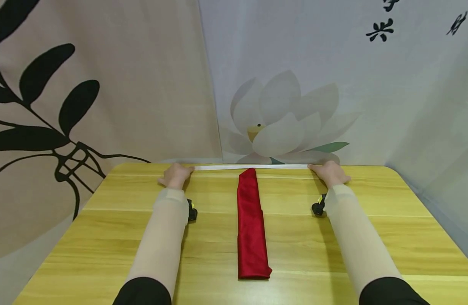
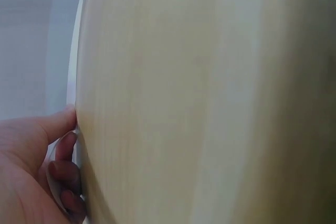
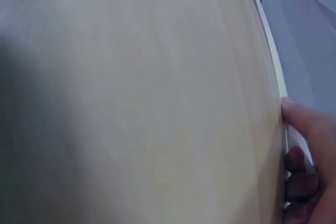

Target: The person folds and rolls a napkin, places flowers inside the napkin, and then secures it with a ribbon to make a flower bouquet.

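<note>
A narrow white strip (image 1: 218, 167) stretches taut along the table's far edge between both hands. My left hand (image 1: 176, 175) pinches its left end, thumb on top and the other fingers curled, as the left wrist view shows. My right hand (image 1: 330, 173) pinches the right end likewise; in the right wrist view a loose bit of the strip (image 3: 300, 142) shows beside the curled fingers. Between the forearms lies a long, folded piece of red satin cloth (image 1: 251, 228), its pointed far end just short of the strip.
The wooden table (image 1: 291, 237) has rounded far corners. Right behind its far edge hangs a pale curtain (image 1: 150, 84) printed with dark leaves and a lotus. Each wrist bears a small black camera (image 1: 318, 206) on its inner side.
</note>
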`<state>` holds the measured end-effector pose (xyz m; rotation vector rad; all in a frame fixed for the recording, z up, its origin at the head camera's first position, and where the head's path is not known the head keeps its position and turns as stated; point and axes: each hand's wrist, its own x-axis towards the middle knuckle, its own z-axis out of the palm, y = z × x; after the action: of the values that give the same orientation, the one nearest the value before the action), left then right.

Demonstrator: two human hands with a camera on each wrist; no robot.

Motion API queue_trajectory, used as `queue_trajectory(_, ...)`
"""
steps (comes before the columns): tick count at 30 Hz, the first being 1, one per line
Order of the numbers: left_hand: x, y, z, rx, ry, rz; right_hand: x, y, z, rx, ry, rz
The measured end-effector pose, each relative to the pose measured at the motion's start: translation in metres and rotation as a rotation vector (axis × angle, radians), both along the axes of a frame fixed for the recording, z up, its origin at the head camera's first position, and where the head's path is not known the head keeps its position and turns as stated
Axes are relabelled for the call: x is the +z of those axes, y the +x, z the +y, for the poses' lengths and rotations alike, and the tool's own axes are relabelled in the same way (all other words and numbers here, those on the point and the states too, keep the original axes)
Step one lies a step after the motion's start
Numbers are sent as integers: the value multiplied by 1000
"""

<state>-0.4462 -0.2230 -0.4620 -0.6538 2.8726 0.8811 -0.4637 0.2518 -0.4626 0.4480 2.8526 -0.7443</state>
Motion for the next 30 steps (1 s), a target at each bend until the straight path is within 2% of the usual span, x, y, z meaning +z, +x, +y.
queue_trajectory(8,2,-4,0,7,-12,-8,4,0,-1,-10,6,16)
queue_trajectory(17,4,-4,-1,10,-31,-25,-2,-2,0,-18,3,22)
queue_trajectory(30,3,-1,-1,-5,-37,-3,-6,-3,2,-11,9,37)
